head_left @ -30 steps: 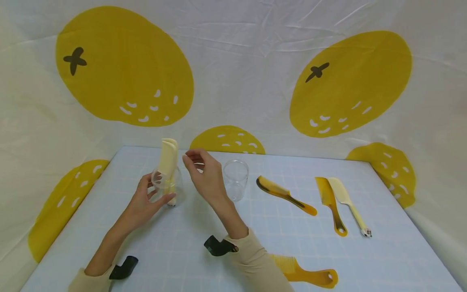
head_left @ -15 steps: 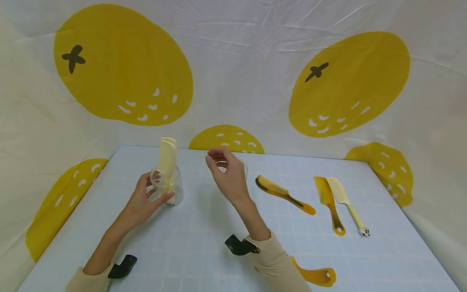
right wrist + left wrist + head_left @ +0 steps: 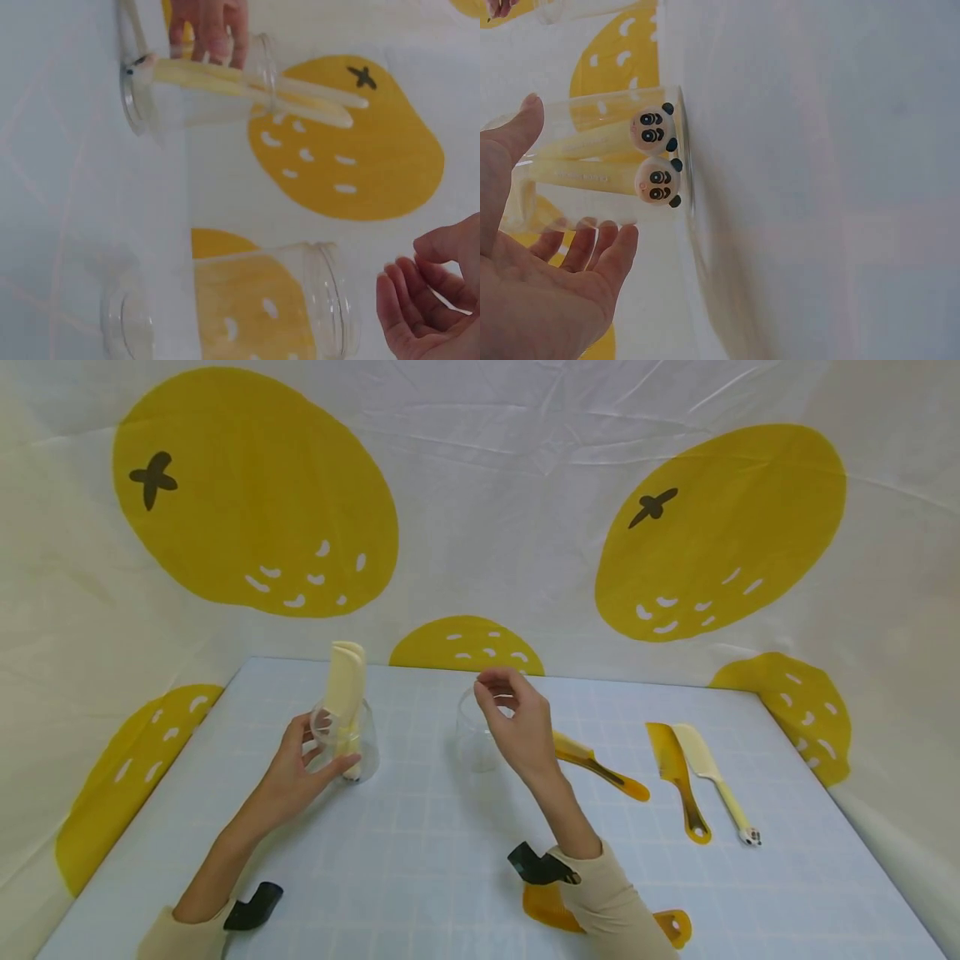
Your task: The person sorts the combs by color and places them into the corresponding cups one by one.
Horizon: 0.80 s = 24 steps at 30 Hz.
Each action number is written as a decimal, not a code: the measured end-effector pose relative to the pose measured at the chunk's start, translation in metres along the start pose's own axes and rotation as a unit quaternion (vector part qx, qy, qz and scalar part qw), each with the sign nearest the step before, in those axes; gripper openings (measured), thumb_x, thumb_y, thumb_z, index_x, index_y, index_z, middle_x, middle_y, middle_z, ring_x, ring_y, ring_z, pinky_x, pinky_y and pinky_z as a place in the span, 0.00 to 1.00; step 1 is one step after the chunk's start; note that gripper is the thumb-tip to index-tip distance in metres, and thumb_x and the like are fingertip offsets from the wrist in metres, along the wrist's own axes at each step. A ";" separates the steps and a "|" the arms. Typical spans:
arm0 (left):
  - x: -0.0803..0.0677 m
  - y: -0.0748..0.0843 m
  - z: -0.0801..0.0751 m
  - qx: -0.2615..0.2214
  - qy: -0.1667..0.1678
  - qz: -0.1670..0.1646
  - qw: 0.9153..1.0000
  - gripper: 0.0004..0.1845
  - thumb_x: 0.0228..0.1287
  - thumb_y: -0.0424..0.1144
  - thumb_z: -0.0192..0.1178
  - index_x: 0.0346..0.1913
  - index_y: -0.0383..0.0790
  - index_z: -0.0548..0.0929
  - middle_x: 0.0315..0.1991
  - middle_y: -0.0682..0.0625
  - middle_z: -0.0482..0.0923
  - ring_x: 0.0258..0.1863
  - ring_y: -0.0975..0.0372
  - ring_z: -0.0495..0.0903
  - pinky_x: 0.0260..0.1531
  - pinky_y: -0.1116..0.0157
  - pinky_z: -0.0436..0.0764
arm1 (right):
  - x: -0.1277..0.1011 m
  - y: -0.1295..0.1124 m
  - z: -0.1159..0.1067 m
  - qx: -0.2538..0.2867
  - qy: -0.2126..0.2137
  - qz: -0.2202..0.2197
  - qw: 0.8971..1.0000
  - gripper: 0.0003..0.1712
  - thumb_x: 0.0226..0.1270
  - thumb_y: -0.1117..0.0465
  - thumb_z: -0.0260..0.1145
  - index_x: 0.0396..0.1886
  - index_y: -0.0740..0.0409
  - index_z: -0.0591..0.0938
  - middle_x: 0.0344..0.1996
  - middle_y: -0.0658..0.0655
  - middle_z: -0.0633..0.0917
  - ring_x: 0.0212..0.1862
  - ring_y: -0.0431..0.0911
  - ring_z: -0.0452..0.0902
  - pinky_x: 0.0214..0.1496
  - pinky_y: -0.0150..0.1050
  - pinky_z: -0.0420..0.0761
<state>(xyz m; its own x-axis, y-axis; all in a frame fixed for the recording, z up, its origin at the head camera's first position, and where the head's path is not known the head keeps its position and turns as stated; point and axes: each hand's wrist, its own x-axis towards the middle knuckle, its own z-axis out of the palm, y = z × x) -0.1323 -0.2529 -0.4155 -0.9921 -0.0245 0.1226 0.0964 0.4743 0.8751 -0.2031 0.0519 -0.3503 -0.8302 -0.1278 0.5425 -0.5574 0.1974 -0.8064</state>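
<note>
Two cups: I am seeing two clear plastic cups standing upright on the pale blue table [image 3: 420, 877], mouths up.
Left cup [image 3: 347, 748]: it is holding two cream combs [image 3: 343, 689]; in the left wrist view its see-through wall is showing both handles right through.
Long axis of the combs: they are standing nearly upright, handle ends down on the cup floor, toothed ends pointing up and sticking well above the rim.
Look of the combs: cream plastic, each handle ending in a small round panda face [image 3: 654, 127] with black ears and eye patches; the two are lying side by side, touching.
Left hand [image 3: 298, 770]: I am watching it cup the left cup from the near side, thumb curled on one wall and fingers on the other, holding it.
Right cup [image 3: 474, 741]: it is standing just right of the first, partly hidden behind my right hand.
Right hand [image 3: 519, 725]: it is hovering above the right cup's rim, fingers loosely curled with thumb and forefinger close together; I am seeing nothing between them.
Amber combs: a dark-edged one [image 3: 600, 764] is lying flat just beyond the right hand, another [image 3: 678, 777] is lying further right, and one [image 3: 547, 908] is showing partly under the right sleeve.
Third cream comb [image 3: 712, 781]: it is lying flat beside the right amber one, panda end toward me.
</note>
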 end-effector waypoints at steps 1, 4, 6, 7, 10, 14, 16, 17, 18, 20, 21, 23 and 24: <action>0.000 0.000 0.000 0.000 0.000 0.000 1.000 0.47 0.68 0.43 0.71 0.74 0.28 0.50 0.70 0.31 0.56 0.71 0.39 0.58 0.70 0.35 0.62 | 0.000 0.001 -0.003 -0.003 0.002 0.003 1.000 0.09 0.71 0.65 0.70 0.48 0.63 0.84 0.41 0.58 0.87 0.43 0.47 0.83 0.50 0.43 0.87; 0.000 0.000 0.000 0.000 0.000 -0.002 1.000 0.47 0.68 0.43 0.71 0.74 0.28 0.50 0.70 0.31 0.56 0.70 0.39 0.58 0.70 0.36 0.63 | -0.002 0.006 -0.014 -0.013 0.011 0.014 1.000 0.09 0.71 0.66 0.70 0.47 0.64 0.84 0.41 0.58 0.87 0.43 0.47 0.83 0.50 0.40 0.86; -0.001 0.000 0.000 -0.003 0.000 -0.003 1.000 0.46 0.68 0.42 0.70 0.73 0.28 0.50 0.69 0.31 0.57 0.70 0.40 0.59 0.70 0.36 0.62 | -0.003 0.009 -0.021 -0.022 0.018 0.022 0.999 0.09 0.70 0.66 0.70 0.47 0.65 0.84 0.41 0.58 0.87 0.43 0.47 0.83 0.50 0.37 0.86; -0.001 0.000 0.000 -0.004 -0.001 -0.003 1.000 0.46 0.68 0.42 0.70 0.73 0.28 0.50 0.69 0.31 0.57 0.70 0.40 0.59 0.70 0.36 0.62 | -0.003 0.010 -0.025 -0.027 0.020 0.025 0.999 0.09 0.70 0.67 0.70 0.47 0.65 0.84 0.41 0.58 0.87 0.43 0.47 0.83 0.50 0.36 0.85; -0.002 0.001 0.000 -0.005 -0.001 -0.003 1.000 0.46 0.68 0.42 0.70 0.73 0.27 0.50 0.69 0.31 0.57 0.69 0.40 0.59 0.70 0.35 0.62 | -0.005 0.015 -0.035 -0.040 0.026 0.029 0.998 0.09 0.70 0.67 0.70 0.47 0.64 0.84 0.41 0.59 0.87 0.43 0.47 0.83 0.49 0.30 0.84; -0.002 0.000 0.000 -0.004 0.000 -0.003 1.000 0.46 0.68 0.42 0.70 0.73 0.27 0.50 0.69 0.31 0.57 0.69 0.39 0.59 0.70 0.35 0.62 | -0.008 0.021 -0.047 -0.059 0.033 0.031 0.997 0.10 0.70 0.66 0.70 0.48 0.64 0.84 0.42 0.60 0.87 0.43 0.49 0.82 0.48 0.26 0.81; -0.002 0.000 0.000 -0.002 0.001 -0.003 1.000 0.46 0.68 0.42 0.70 0.73 0.27 0.50 0.69 0.31 0.56 0.69 0.39 0.59 0.70 0.35 0.62 | -0.010 0.023 -0.053 -0.063 0.038 0.031 0.997 0.10 0.70 0.66 0.71 0.49 0.64 0.84 0.42 0.61 0.87 0.44 0.50 0.82 0.48 0.25 0.81; -0.002 -0.001 0.000 -0.002 0.001 -0.003 1.000 0.46 0.68 0.41 0.70 0.73 0.27 0.50 0.69 0.31 0.56 0.69 0.39 0.59 0.70 0.35 0.62 | -0.011 0.025 -0.056 -0.064 0.039 0.031 0.997 0.11 0.70 0.65 0.71 0.49 0.64 0.84 0.43 0.61 0.87 0.44 0.50 0.82 0.49 0.25 0.81; -0.001 -0.001 0.000 -0.002 0.000 -0.003 1.000 0.46 0.68 0.41 0.70 0.73 0.27 0.50 0.69 0.30 0.56 0.69 0.39 0.58 0.70 0.35 0.62 | -0.011 0.026 -0.059 -0.065 0.040 0.031 0.997 0.11 0.70 0.65 0.71 0.49 0.64 0.84 0.43 0.61 0.87 0.44 0.51 0.82 0.49 0.25 0.81; -0.001 -0.001 0.000 0.000 -0.001 -0.003 1.000 0.46 0.68 0.42 0.71 0.73 0.27 0.50 0.70 0.30 0.56 0.70 0.39 0.58 0.70 0.35 0.62 | -0.013 0.029 -0.065 -0.069 0.041 0.032 0.996 0.11 0.71 0.65 0.70 0.49 0.64 0.84 0.43 0.61 0.87 0.44 0.50 0.82 0.50 0.25 0.81; -0.001 -0.001 0.000 0.000 -0.001 -0.004 1.000 0.46 0.68 0.42 0.71 0.73 0.28 0.50 0.70 0.31 0.56 0.70 0.39 0.58 0.70 0.35 0.62 | -0.013 0.030 -0.069 -0.073 0.042 0.034 0.996 0.10 0.71 0.65 0.70 0.49 0.64 0.84 0.43 0.60 0.87 0.44 0.50 0.82 0.50 0.25 0.81; 0.000 -0.001 0.000 0.000 -0.003 -0.005 1.000 0.47 0.68 0.43 0.71 0.74 0.28 0.49 0.70 0.31 0.56 0.70 0.39 0.58 0.70 0.35 0.62 | -0.014 0.033 -0.076 -0.085 0.043 0.040 0.995 0.10 0.72 0.64 0.70 0.49 0.63 0.84 0.43 0.59 0.87 0.44 0.48 0.82 0.50 0.25 0.81; 0.001 0.000 0.000 0.000 -0.004 -0.006 1.000 0.47 0.68 0.44 0.71 0.74 0.29 0.49 0.71 0.31 0.55 0.70 0.39 0.58 0.70 0.35 0.62 | -0.015 0.035 -0.079 -0.090 0.044 0.041 0.994 0.10 0.72 0.64 0.69 0.49 0.63 0.84 0.43 0.58 0.86 0.43 0.47 0.81 0.50 0.24 0.81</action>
<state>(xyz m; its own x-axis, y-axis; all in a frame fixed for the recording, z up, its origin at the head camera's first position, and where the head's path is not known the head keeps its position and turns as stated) -0.1329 -0.2531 -0.4159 -0.9938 -0.0222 0.1089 0.0854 0.4742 0.8763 -0.2099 0.1375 -0.3676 -0.8654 -0.0203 0.5007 -0.4708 0.3749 -0.7986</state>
